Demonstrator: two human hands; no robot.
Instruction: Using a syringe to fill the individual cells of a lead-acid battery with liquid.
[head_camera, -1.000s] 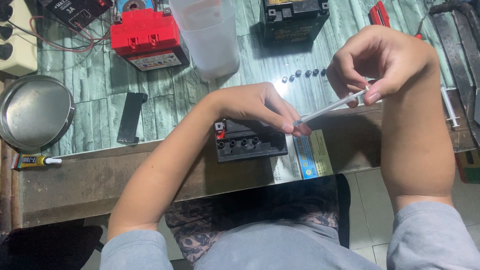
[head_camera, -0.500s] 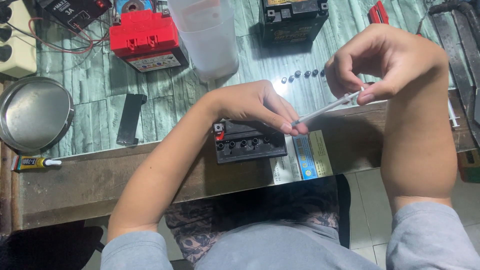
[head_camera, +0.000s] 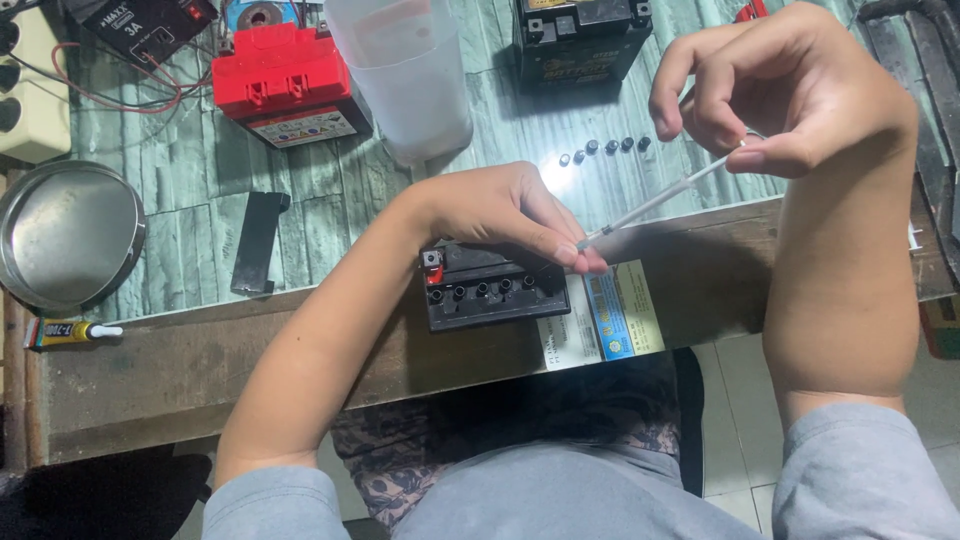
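While held slanted between both hands, thin clear syringe (head_camera: 660, 200) points down at small black battery (head_camera: 497, 288) near the front edge of the worktop (head_camera: 330, 200). Left hand (head_camera: 505, 215) rests on that battery, its grip pressed together around the syringe tip, right over the row of open fill holes. Right hand (head_camera: 775, 90) up high, its grip pinching the far end of the syringe. Five little black caps (head_camera: 603, 150) lying in a row on the worktop, so caps look already off; filling seems to be going on now, and putting caps back looks still to do. Cannot tell how full the syringe or the battery holes are.

Tall clear plastic jug (head_camera: 405, 75) further back, too cloudy to tell what is inside. Round metal bowl (head_camera: 65, 235) at the left, looks bare inside. Red battery (head_camera: 285, 80) and another black battery (head_camera: 585, 35) at the back. Small glue tube (head_camera: 70, 332) near the bowl.
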